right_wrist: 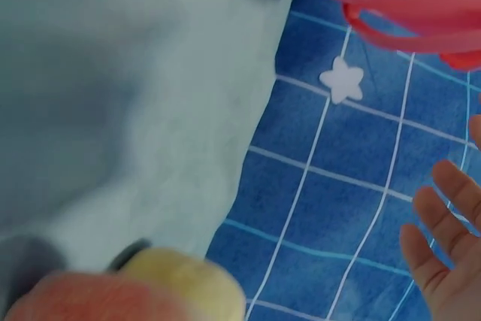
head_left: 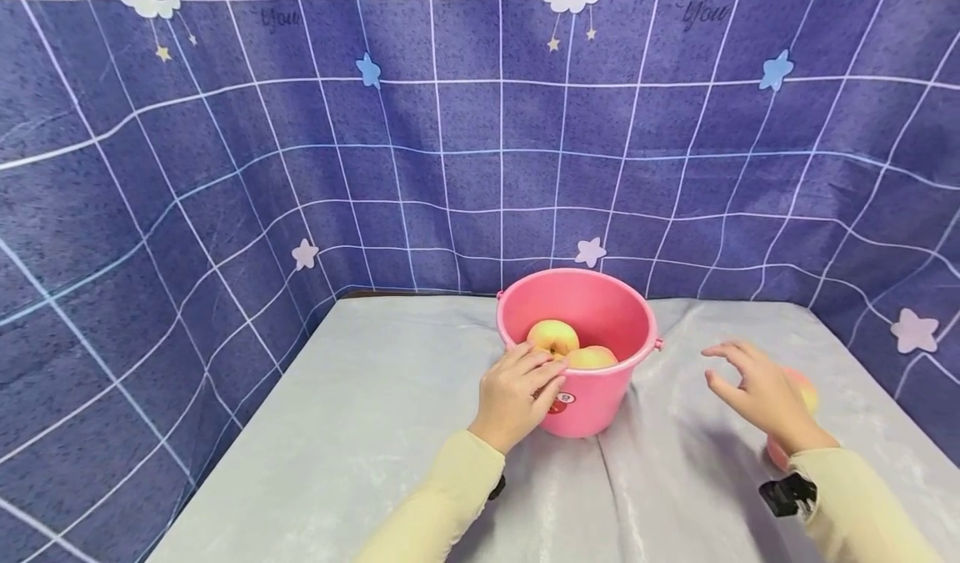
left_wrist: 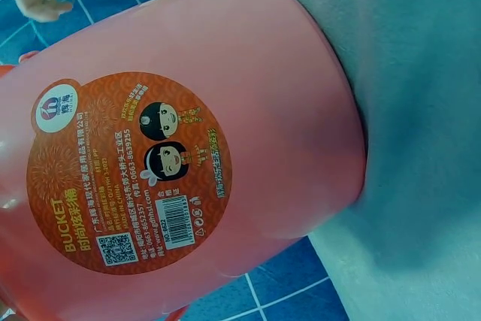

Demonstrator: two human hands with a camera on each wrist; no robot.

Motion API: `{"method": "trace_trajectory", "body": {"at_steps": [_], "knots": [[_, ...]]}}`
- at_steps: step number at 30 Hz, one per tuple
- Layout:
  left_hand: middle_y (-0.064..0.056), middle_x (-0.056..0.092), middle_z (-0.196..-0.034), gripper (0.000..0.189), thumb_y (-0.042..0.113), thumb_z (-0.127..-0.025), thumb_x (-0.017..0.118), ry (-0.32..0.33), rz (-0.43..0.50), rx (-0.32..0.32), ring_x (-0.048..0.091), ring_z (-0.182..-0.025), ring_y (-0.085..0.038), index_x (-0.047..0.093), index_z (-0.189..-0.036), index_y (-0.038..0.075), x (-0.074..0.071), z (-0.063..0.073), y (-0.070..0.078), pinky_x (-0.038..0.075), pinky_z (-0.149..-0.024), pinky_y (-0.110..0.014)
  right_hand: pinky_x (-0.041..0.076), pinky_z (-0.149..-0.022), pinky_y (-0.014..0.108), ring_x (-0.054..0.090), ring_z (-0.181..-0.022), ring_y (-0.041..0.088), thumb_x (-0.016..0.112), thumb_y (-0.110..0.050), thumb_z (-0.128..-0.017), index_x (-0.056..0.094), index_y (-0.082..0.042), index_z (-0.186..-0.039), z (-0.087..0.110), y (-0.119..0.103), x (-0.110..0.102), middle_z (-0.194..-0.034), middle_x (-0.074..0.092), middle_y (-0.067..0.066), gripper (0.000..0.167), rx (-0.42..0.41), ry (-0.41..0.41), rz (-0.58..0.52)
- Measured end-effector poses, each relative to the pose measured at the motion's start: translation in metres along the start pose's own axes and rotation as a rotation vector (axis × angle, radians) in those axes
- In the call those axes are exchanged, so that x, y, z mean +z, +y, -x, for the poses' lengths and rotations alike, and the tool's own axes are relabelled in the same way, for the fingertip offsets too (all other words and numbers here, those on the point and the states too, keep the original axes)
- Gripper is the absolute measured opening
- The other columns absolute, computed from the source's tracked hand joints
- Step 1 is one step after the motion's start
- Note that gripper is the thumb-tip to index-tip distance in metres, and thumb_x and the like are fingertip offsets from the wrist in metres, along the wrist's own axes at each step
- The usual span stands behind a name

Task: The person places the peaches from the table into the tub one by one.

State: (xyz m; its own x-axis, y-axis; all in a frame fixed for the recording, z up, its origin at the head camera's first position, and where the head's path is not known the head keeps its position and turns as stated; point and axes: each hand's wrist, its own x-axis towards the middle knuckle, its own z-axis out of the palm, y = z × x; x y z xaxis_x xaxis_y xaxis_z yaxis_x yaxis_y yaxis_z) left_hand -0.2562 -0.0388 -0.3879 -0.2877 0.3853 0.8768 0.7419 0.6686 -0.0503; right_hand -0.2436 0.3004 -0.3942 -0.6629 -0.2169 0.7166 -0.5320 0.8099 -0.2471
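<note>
A pink bucket (head_left: 600, 400) stands on the table and holds yellow-red apples (head_left: 553, 334). My left hand (head_left: 513, 392) grips its near rim, fingers bent over the edge close to the fruit. The round label (left_wrist: 128, 174) on the bucket's side fills much of the left wrist view. To the right of the bucket, my right hand (head_left: 761, 396) hovers with parted, slightly bent fingers and nothing in them. Partly hidden behind that hand and wrist are a red-yellow fruit (head_left: 806, 389) and a redder one (head_left: 776, 454); the right wrist view shows blurred fruit (right_wrist: 188, 283).
A pale grey cloth (head_left: 360, 404) covers the table. Behind and beside it hangs a blue checked curtain (head_left: 420, 171) with stars and clouds. The bucket's handle (right_wrist: 376, 35) hangs at its side in the right wrist view.
</note>
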Motion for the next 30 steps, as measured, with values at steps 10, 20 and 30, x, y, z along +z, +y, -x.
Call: {"method": "trace_trajectory", "body": {"at_steps": [10,20,30], "knots": [[0.001,0.071,-0.091,0.023,0.019,-0.075,0.08,-0.001,0.01,-0.015,0.065,-0.1,-0.021,0.078,-0.098,0.018,0.001,0.0,0.0,0.048,-0.094,-0.035,0.037,-0.08,0.05,0.053,-0.093,0.041,0.069,-0.005,-0.068,0.067,-0.001,-0.096,0.032,0.017,-0.004,-0.099,0.057,0.023,0.029,0.057,-0.025,0.052],[0.0,0.071,-0.091,0.023,0.017,-0.074,0.08,0.006,0.027,-0.025,0.065,-0.099,-0.025,0.078,-0.097,0.016,0.002,0.0,-0.003,0.05,-0.092,-0.041,0.045,-0.069,0.061,0.056,-0.091,0.05,0.069,-0.018,-0.078,0.062,-0.002,-0.111,0.051,0.031,-0.02,-0.108,0.053,0.029,0.037,0.287,-0.322,0.181],[0.0,0.071,-0.092,0.023,0.019,-0.075,0.08,-0.002,0.025,-0.024,0.065,-0.101,-0.024,0.078,-0.098,0.017,0.002,-0.001,0.001,0.049,-0.093,-0.042,0.045,-0.065,0.066,0.055,-0.092,0.056,0.065,-0.025,-0.083,0.058,0.005,-0.112,0.055,0.048,-0.044,-0.103,0.053,0.035,0.043,0.413,-0.529,0.207]]}}
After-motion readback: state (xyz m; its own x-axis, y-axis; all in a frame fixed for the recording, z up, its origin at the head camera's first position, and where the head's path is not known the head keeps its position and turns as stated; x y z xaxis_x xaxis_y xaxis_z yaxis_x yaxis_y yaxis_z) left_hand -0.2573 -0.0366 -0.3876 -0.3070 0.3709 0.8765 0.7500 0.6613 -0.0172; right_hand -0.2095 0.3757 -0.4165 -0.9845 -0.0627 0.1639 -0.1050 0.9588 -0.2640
